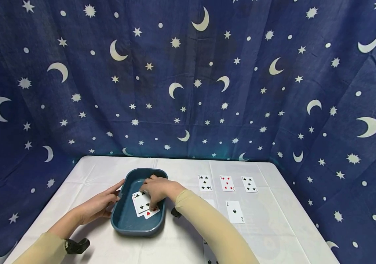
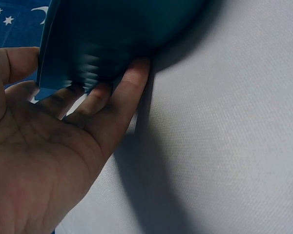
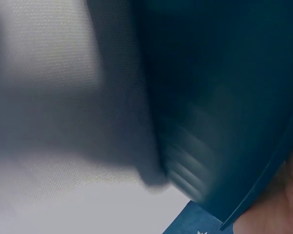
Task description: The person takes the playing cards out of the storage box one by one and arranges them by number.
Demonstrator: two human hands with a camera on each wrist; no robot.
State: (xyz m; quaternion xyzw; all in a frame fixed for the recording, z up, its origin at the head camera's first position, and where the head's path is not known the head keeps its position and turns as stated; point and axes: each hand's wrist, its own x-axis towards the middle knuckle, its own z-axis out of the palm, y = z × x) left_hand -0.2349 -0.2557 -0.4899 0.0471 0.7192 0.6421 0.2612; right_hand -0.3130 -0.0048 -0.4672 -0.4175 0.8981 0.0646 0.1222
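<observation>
A dark blue-green tray (image 1: 121,216) stands on the table in the head view. My left hand (image 1: 97,207) holds its left side, thumb at the rim and fingers (image 2: 132,80) against the outer wall. Inside the tray, my right hand (image 1: 159,189) reaches over a few overlapping playing cards (image 1: 140,201), its thumb and fingers curled about them. Clubs show on the top card and a red heart on one below. That hand covers part of the cards. In the right wrist view the tray's outer wall (image 3: 210,122) fills much of the picture, with part of the hand (image 3: 273,207) at its rim.
Right of the tray lie a clubs card (image 1: 205,183), a diamonds card (image 1: 227,183), a black-suit card (image 1: 249,184) and an ace of clubs (image 1: 235,211). My right sleeve (image 1: 211,227) partly covers more cards. A starry blue curtain (image 1: 188,91) surrounds the white table (image 1: 273,234).
</observation>
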